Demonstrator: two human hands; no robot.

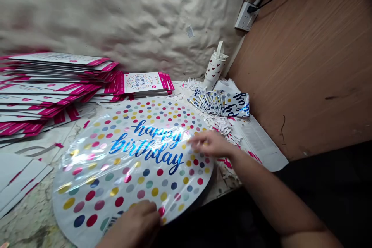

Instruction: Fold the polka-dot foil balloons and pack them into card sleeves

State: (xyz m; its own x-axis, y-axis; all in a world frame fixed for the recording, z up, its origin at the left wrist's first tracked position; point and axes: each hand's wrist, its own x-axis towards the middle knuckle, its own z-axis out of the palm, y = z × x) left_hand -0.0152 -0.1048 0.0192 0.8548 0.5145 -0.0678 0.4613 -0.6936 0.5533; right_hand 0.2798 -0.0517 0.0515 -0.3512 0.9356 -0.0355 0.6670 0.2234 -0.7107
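1. Okay, on my feed a round silver foil balloon (130, 162), printed with coloured dots and blue "happy birthday" lettering, lies flat on the stained pale bench (31, 217), near and centre.
2. I read both hands as keeping it flat: the right hand (210, 144) sits on its right edge, the left hand (135, 221) at its near rim.
3. The right fingers (197, 139) rest loosely spread on the foil, with no pinch that I can see.
4. The left fingers (145, 211) lie over the rim; I cannot tell whether they grip.
5. Far left, pink-edged white card sleeves (58, 85) lie in overlapping stacks, apparently kept within reach; far right, folded foil balloons (219, 102) sit on curly white paper shreds (223, 128).
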